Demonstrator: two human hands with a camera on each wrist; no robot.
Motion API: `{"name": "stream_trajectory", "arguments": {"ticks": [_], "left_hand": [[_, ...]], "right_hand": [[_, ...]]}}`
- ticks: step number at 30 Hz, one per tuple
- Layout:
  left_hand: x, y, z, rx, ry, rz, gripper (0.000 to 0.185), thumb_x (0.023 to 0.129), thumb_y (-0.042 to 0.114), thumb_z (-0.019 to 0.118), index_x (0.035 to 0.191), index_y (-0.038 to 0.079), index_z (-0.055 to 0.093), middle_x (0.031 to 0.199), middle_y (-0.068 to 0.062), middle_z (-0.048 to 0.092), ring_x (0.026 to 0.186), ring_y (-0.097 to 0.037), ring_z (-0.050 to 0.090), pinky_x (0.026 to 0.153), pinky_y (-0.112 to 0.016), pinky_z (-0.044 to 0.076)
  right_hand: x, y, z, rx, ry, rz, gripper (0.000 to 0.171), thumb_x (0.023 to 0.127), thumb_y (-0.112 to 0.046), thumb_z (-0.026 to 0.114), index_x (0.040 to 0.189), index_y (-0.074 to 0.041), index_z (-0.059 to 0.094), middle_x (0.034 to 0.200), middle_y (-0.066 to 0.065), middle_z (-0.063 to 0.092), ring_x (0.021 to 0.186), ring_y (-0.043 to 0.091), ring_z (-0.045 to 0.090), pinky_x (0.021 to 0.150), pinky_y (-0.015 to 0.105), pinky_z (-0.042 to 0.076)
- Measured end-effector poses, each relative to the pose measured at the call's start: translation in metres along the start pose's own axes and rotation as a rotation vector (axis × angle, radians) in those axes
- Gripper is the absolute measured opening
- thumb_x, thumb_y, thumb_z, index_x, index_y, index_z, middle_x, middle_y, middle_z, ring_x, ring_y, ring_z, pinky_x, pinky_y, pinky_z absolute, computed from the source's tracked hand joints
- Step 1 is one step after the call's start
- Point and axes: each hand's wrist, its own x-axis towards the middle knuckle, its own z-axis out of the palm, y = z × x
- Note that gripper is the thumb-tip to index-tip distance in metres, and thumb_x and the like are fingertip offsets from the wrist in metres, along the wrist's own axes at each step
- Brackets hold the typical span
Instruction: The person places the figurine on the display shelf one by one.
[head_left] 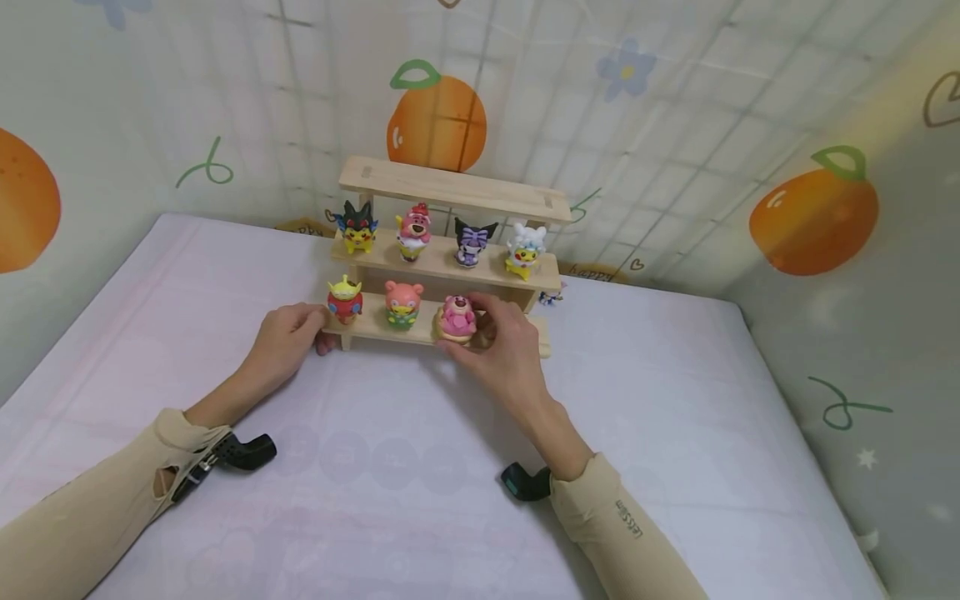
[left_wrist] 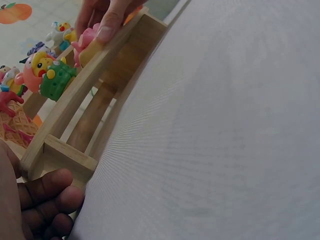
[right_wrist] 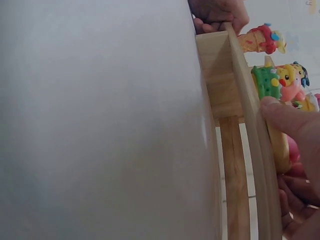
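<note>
While gripped at its base between thumb and fingers of right hand [head_left: 504, 350], pink bear [head_left: 456, 317] stood upright on bottom shelf [head_left: 375, 330], right of middle, against front edge. Lay directly ahead of that hand, touching it; no gap. Left hand [head_left: 288, 337] rested at shelf's left end, fingers curled round the end post, well apart from bear, beside alien figure [head_left: 344, 300]. Green-bodied figure [head_left: 402, 303] stood between alien and bear. Right hand plainly nearer.

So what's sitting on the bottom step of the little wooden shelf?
Three toys on the bottom step: a green alien, a pink bear in green, and a pink bear the right hand holds. The hand covers the step's right end.
</note>
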Motion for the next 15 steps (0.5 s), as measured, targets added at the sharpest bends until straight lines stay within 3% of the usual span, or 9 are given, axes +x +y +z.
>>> {"name": "stream_trajectory", "arguments": {"ticks": [6, 9, 12, 15], "left_hand": [[-0.001, -0.002, -0.001, -0.013, 0.01, 0.002, 0.037, 0.107, 0.017, 0.043, 0.093, -0.001, 0.072, 0.075, -0.011, 0.07, 0.08, -0.024, 0.062, 0.082, -0.032, 0.046], [-0.001, -0.003, 0.0, -0.013, 0.005, 0.006, 0.036, 0.106, 0.016, 0.043, 0.093, 0.0, 0.072, 0.074, -0.01, 0.069, 0.08, -0.025, 0.06, 0.079, -0.031, 0.044], [0.0, -0.003, 0.0, -0.002, -0.003, 0.009, 0.035, 0.106, 0.016, 0.042, 0.092, 0.001, 0.071, 0.074, -0.009, 0.068, 0.08, -0.025, 0.057, 0.075, -0.032, 0.043], [0.0, -0.003, -0.001, 0.008, -0.005, 0.009, 0.035, 0.106, 0.017, 0.043, 0.091, 0.002, 0.071, 0.074, -0.008, 0.067, 0.079, -0.025, 0.056, 0.074, -0.032, 0.042]], "right_hand": [[-0.002, 0.005, -0.005, 0.034, 0.056, -0.043, 0.065, 0.08, -0.032, 0.095, 0.132, -0.006, 0.067, 0.113, 0.009, 0.072, 0.093, 0.022, 0.065, 0.076, 0.035, 0.052], [-0.003, 0.011, -0.014, 0.083, 0.172, -0.1, 0.046, 0.085, -0.026, 0.09, 0.122, -0.004, 0.073, 0.11, 0.009, 0.077, 0.087, 0.024, 0.066, 0.072, 0.036, 0.051], [-0.002, 0.02, -0.027, 0.125, 0.314, -0.143, 0.023, 0.093, -0.019, 0.082, 0.108, -0.003, 0.077, 0.098, 0.008, 0.078, 0.079, 0.022, 0.066, 0.068, 0.032, 0.049], [0.001, 0.03, -0.044, 0.142, 0.449, -0.141, 0.014, 0.099, -0.015, 0.072, 0.098, -0.002, 0.077, 0.088, 0.009, 0.077, 0.074, 0.016, 0.064, 0.068, 0.024, 0.049]]}}
